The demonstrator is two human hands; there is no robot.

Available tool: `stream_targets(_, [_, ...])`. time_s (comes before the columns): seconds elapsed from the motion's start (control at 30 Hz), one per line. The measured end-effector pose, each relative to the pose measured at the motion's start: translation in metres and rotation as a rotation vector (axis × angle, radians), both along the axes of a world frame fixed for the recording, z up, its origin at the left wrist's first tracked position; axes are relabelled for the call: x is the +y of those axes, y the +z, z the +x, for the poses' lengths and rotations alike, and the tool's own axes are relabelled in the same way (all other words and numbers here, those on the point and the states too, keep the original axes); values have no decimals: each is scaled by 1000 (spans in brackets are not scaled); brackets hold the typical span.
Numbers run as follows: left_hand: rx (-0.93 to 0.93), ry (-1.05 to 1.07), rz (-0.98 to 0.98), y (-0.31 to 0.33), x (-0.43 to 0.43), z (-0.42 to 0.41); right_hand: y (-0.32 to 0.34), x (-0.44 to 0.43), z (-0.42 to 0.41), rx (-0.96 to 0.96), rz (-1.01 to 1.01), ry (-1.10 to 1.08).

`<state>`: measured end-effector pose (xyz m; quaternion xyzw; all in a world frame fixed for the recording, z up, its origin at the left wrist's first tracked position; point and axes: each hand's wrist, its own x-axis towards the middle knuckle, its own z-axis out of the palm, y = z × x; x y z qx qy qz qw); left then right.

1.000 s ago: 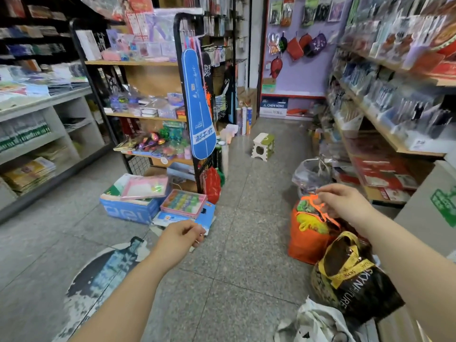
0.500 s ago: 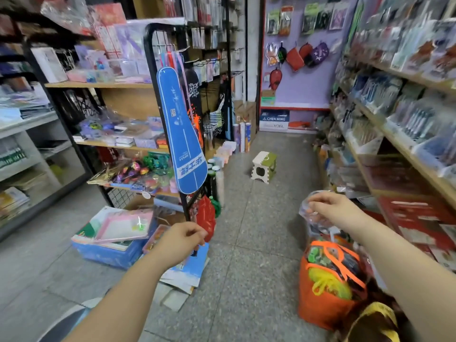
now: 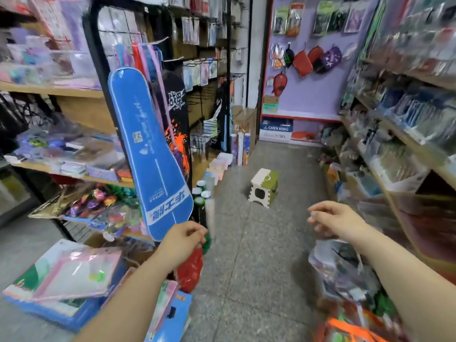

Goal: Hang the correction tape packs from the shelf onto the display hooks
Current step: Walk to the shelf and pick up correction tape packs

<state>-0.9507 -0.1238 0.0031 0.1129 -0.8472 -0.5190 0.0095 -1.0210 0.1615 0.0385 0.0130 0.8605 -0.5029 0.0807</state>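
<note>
I stand in a shop aisle, and the view is blurred by motion. My left hand (image 3: pixel 182 239) hovers in front of a blue racket cover (image 3: pixel 150 154), fingers curled shut with nothing visible in them. My right hand (image 3: pixel 338 219) floats over the right side of the aisle with its fingers loosely apart and empty. Wire display hooks (image 3: pixel 235 75) stick out from a black grid rack further back on the left, some carrying small hanging packs (image 3: pixel 199 72). The right shelf (image 3: pixel 404 141) holds blurred packaged goods. I cannot pick out any correction tape pack.
A green-and-white step stool (image 3: pixel 264 187) stands mid-aisle on the grey tile floor. A clear plastic bag (image 3: pixel 345 270) and an orange bag (image 3: pixel 345 329) sit below my right arm. Boxes (image 3: pixel 49 309) and a red bag (image 3: pixel 190 270) crowd the floor on the left.
The view has tilted up and moved forward along the aisle. Both hands rose; my right hand came away from the orange and clear bags, which now lie below it.
</note>
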Motion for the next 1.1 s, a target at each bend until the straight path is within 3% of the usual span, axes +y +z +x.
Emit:
stream_targets(0.37, [-91,-118,-13,-16,4,-278,-11,7,-234,-73,-26,-106])
stream_targets(0.83, [-111,65,109,-25,26,-562,-23,16,-574,-64,18,68])
stream_targets(1.1, [-93,159,119,-43,-10,-731,-38,-23,-759,-45,33,99])
